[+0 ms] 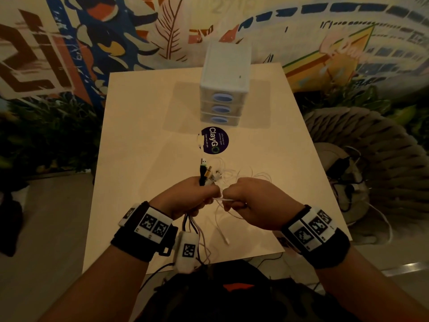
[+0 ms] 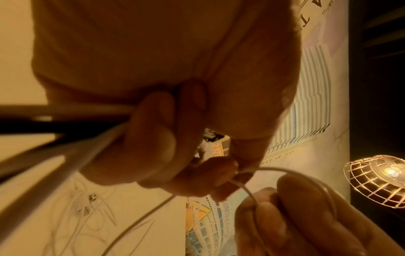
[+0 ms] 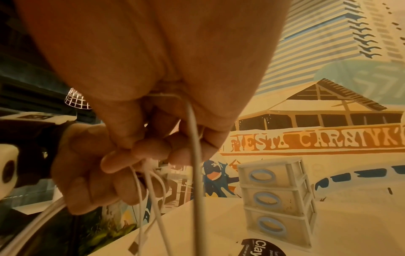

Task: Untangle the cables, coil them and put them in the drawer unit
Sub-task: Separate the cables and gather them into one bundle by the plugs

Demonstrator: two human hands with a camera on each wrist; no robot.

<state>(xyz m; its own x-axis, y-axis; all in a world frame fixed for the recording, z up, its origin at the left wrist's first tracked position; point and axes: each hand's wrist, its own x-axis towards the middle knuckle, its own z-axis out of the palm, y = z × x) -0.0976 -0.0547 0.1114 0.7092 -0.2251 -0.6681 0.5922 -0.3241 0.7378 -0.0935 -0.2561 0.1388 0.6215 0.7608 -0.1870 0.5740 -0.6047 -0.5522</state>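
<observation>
- Both hands work above the near half of the tabletop, close to its near edge and about midway between the left and right edges; bare surface lies to either side of them.
- The left hand is fisted round a bundle of cables: plug ends, one black, one with green, stick out of the top of the fist toward the far edge, and the strands hang from the bottom of it over the near edge.
- The right hand, just beside the left, pinches a thin white cable that runs across the small gap between the two fists; the right wrist view shows that cable dropping down past the curled fingers.
- In the left wrist view the left fingers curl round white and dark strands.
- Loose white loops lie on the tabletop just beyond the hands, and one white end rests near the near edge.
- The drawer unit stands toward the far edge, near its middle, well apart from the hands, its three drawers shut, each with a blue oval handle.
- Between the unit and the cables a round dark sticker reads "ClayGo"; its smaller print is too fine to read.
- A woven chair stands off the right edge, and a painted mural wall stands past the far edge; it carries orange lettering I cannot read with confidence.
</observation>
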